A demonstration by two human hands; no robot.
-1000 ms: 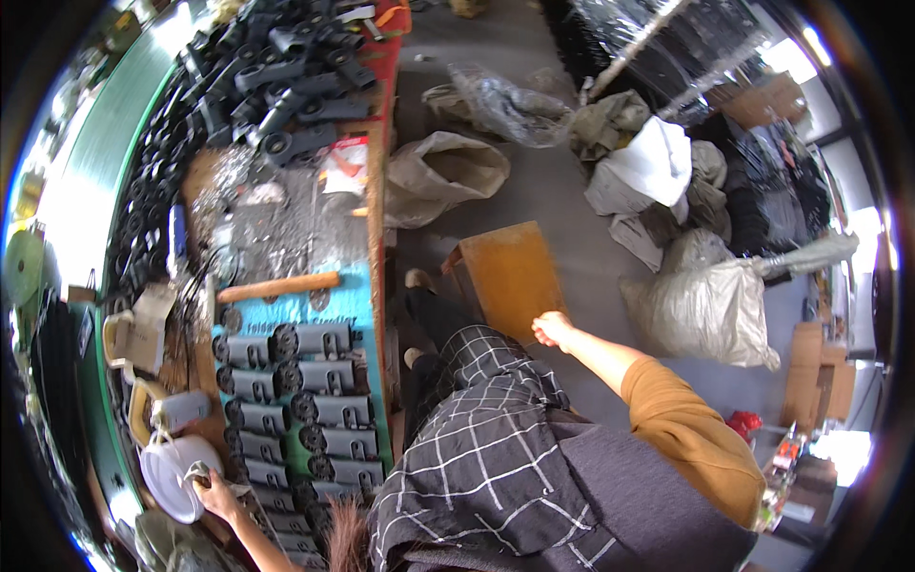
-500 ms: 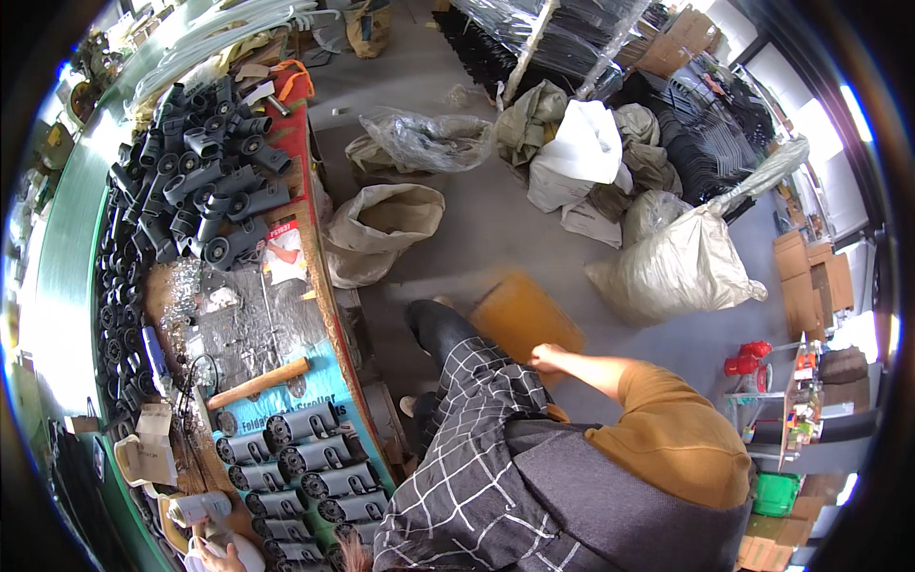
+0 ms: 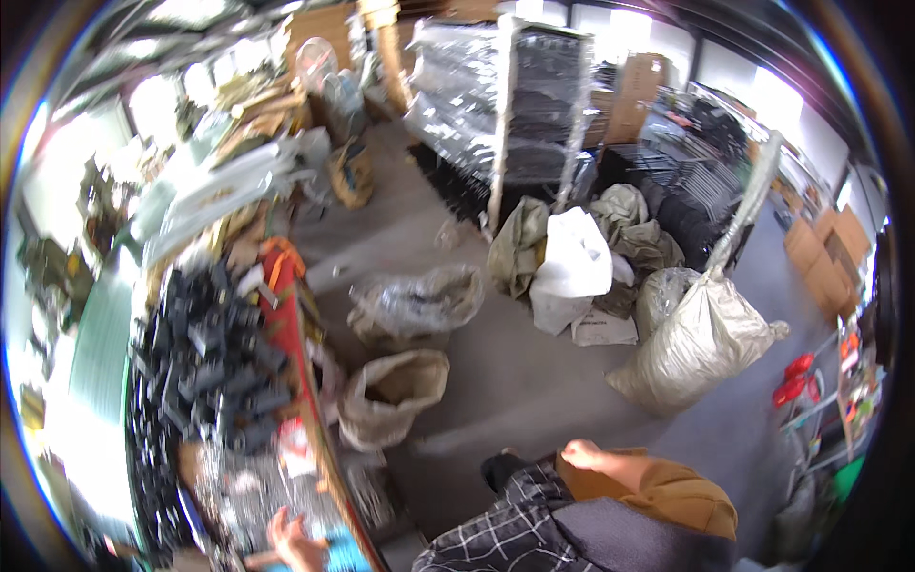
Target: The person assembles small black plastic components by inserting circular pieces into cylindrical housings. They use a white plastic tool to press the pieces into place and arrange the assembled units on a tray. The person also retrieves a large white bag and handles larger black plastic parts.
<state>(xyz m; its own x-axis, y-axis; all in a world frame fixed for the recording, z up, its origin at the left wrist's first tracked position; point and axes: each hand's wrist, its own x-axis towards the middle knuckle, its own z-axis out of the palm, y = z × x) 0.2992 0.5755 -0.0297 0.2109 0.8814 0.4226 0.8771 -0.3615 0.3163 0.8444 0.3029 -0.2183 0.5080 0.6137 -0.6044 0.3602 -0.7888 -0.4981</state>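
And here's the right hand (image 3: 583,454), out over the lap, fingers curled in at the edge of a brown board (image 3: 574,483). Is that grip tight on it? Cannot tell from here; the forearm and mustard sleeve (image 3: 691,496) cover a good part of the board, which sits low in view, just beside the checked cloth (image 3: 519,522) over the person's legs.

Over to the left hand (image 3: 297,545), at the bottom of view above the counter (image 3: 326,467): a loose, blurred grip, fingers raised and apart, nothing seen between them. A wooden stick (image 3: 257,561) lies just beside it, with contact impossible to make out, and a blue sheet (image 3: 345,549) shows on the other side.

Farther up that same counter, crumpled clear plastic (image 3: 243,491), then a big heap of dark plastic parts (image 3: 205,353) reaching toward the red far corner.

On the floor (image 3: 515,391), near the counter's side, a tan sack (image 3: 370,421) gapes at the top, a clear bag (image 3: 419,303) just beyond. Across the way, a white bag (image 3: 572,267), and nearer, a bulging pale sack (image 3: 681,343), its neck drawn up into a tall twist.
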